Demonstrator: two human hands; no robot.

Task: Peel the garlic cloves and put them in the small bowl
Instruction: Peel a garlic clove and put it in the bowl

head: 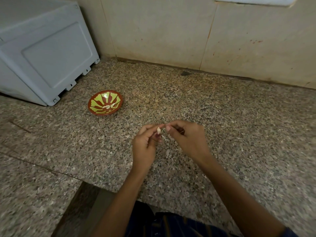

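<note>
Above speckled granite counter (222,117), a small pale garlic clove (158,130) is pinched in the left hand (145,144) and picked at by the right hand (188,139) — a few peeled cloves are already held in the red-and-green patterned small bowl (95,109), so peeling seems midway.

Garlic clove (158,130) between both hands
</note>
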